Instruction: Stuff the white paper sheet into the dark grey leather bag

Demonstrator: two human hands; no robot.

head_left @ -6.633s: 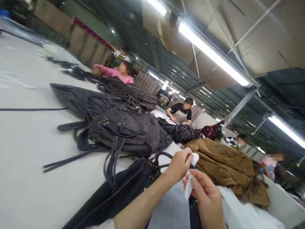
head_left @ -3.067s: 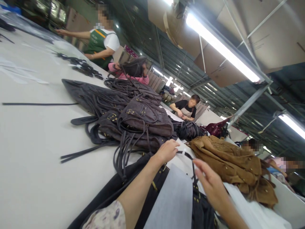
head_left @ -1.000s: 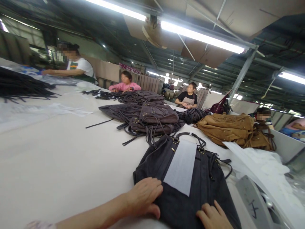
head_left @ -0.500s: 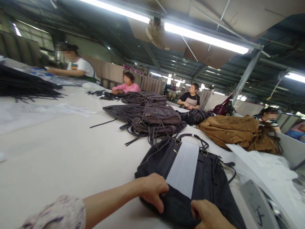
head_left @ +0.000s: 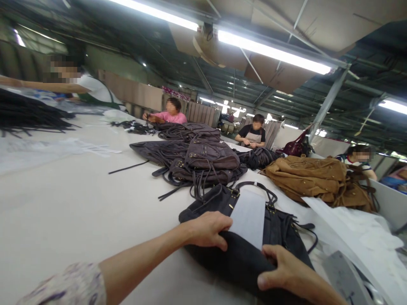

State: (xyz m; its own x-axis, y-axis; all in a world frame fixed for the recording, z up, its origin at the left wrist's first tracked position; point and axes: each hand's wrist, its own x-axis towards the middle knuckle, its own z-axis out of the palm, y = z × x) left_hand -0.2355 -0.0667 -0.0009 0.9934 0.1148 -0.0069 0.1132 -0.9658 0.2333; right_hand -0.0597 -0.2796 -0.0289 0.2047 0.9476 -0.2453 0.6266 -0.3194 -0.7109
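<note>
L hand (head_left: 208, 228) & R hand (head_left: 284, 267) are gripping black handbag (head_left: 237, 260) at frame's lower ctr.-right; pale sheet (head_left: 249, 216) is lying on it.

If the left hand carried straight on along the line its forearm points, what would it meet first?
Probably the pale sheet lying on the dark bag, just beyond the left hand's fingers; depth is hard to judge from this single view.

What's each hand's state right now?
Left hand: closed, holding the black bag by its near end.
Right hand: closed, holding that same end.
</note>
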